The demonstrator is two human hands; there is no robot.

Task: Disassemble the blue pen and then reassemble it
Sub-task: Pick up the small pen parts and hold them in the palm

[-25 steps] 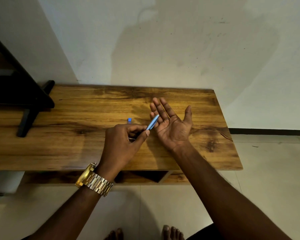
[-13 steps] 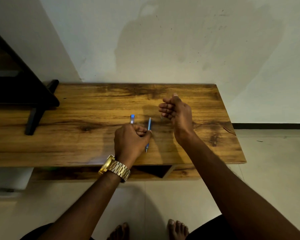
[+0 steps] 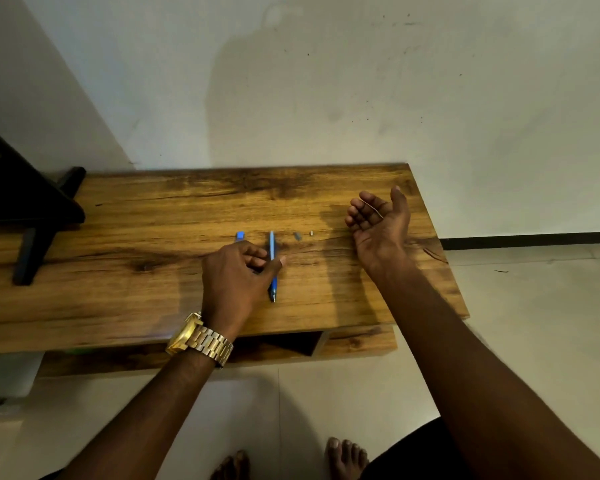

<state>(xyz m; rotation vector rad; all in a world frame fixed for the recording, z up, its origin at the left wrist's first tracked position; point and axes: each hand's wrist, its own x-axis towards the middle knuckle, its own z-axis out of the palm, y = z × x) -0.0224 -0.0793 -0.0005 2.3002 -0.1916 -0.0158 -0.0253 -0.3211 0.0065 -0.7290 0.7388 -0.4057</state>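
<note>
Near the centre of the frame the blue pen barrel [image 3: 273,265] lies on the wooden table [image 3: 118,237], tip pointing toward the lower edge of the picture. The left hand [image 3: 238,282] rests over the table just left of it, fingers loosely curled, thumb tip touching or almost touching the barrel; whether it actually pinches the barrel cannot be told, and it looks more like a light contact than a grip. A short blue piece [image 3: 240,235] — likely the cap or clicker end — peeks out just above the knuckles. To the right of the barrel's upper end sit two tiny parts apart from each other, a small grey piece [image 3: 297,236] and a smaller pale piece [image 3: 311,233], too small to name. The right hand [image 3: 378,220] hovers at centre right, palm up and cupped, fingers half open; nothing clear lies in it.

The parts are spread in a row, so the disassembly seems finished or nearly so. The next move calls for fine fingertip pinches on the tiny pieces — they could roll or get lost in the grain.
</note>
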